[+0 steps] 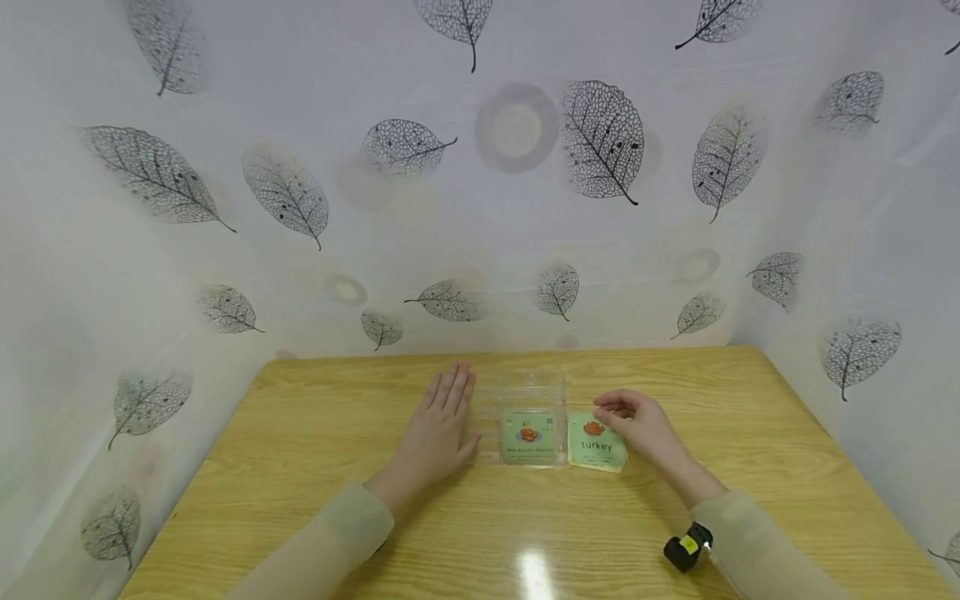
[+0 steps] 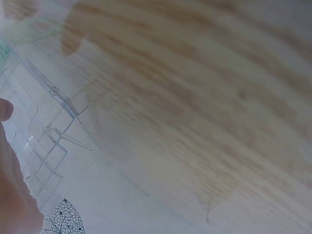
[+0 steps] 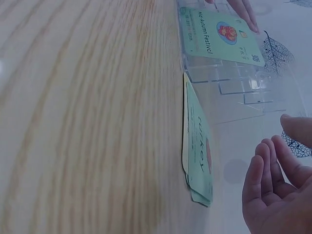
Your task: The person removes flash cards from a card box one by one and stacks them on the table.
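Note:
A clear plastic box (image 1: pixel 532 380) with compartments lies on the table. In it is a green card (image 1: pixel 529 440) reading "Mid-Autumn Festival" with a food picture. Straight-fingered, my left hand (image 1: pixel 438 435) lies palm down at the box's left side; the left wrist view shows only a bit of it. Right of the box is a small stack of green cards (image 1: pixel 597 450), the top one reading "turkey". My right hand (image 1: pixel 640 423) hovers at the stack's upper right edge, fingers loosely bent. In the right wrist view, nothing shows between the right fingers (image 3: pixel 253 179), which look apart from the cards.
The wooden table (image 1: pixel 322 450) ends at the back against a white curtain (image 1: pixel 510 225) printed with dark leaves. Curtain also hangs along both sides. A black device with a yellow label (image 1: pixel 686 546) sits at the right wrist.

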`<state>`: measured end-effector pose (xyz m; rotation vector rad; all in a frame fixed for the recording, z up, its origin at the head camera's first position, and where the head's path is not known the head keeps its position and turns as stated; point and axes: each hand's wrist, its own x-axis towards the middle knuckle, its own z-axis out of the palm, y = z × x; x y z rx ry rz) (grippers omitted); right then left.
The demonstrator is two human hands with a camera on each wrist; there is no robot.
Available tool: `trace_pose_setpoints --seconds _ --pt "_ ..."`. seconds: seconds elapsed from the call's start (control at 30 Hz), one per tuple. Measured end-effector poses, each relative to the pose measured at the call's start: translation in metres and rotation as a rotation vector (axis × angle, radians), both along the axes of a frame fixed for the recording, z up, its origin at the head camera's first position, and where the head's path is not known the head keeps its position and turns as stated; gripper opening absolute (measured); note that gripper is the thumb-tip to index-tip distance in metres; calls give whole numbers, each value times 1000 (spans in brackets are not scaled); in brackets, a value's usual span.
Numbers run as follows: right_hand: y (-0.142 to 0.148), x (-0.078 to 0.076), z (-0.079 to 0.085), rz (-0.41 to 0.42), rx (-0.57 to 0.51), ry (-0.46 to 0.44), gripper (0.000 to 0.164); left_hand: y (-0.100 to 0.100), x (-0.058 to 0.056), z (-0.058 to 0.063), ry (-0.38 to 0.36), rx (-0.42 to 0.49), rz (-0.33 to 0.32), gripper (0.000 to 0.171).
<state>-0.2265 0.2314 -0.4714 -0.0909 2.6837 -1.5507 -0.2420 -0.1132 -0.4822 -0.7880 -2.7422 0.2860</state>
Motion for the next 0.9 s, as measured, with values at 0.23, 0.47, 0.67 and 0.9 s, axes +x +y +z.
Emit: trace_pose_setpoints --seconds 0.23,0.47,0.67,0.9 --pt "-6 1 2 13 -7 27 31 0 0 -1 7 -5 2 92" --pt "-13 1 5 28 -16 58 28 1 0 -1 15 -35 13 92" --pt "-18 3 8 43 -36 43 29 1 1 0 1 -28 16 92" --pt "-23 4 9 79 -74 28 29 1 0 0 1 -34 18 92"
